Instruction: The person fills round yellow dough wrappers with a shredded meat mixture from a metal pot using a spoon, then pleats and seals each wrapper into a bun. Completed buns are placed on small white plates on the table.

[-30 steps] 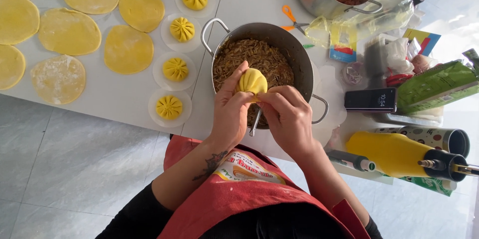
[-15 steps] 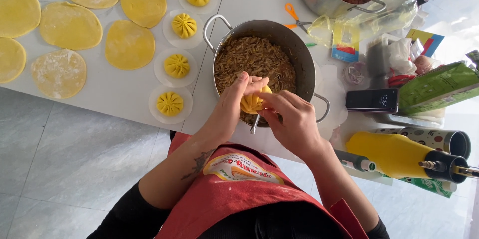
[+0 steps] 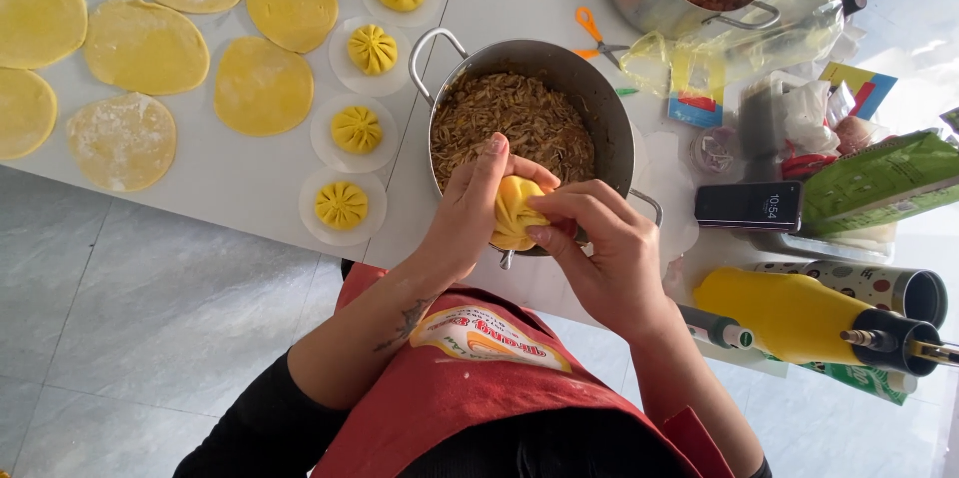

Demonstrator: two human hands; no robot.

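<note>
Left hand (image 3: 470,208) cups yellow dumpling (image 3: 515,210) over pot (image 3: 609,123); right hand (image 3: 599,238) fingers closed, pinching rim. Best: small even pleats, filling tucked inside, gentle grip.

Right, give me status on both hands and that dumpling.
Left hand and right hand both pinching the yellow dumpling. Held over the filling pot, near its front rim. Nothing in the way.
</note>
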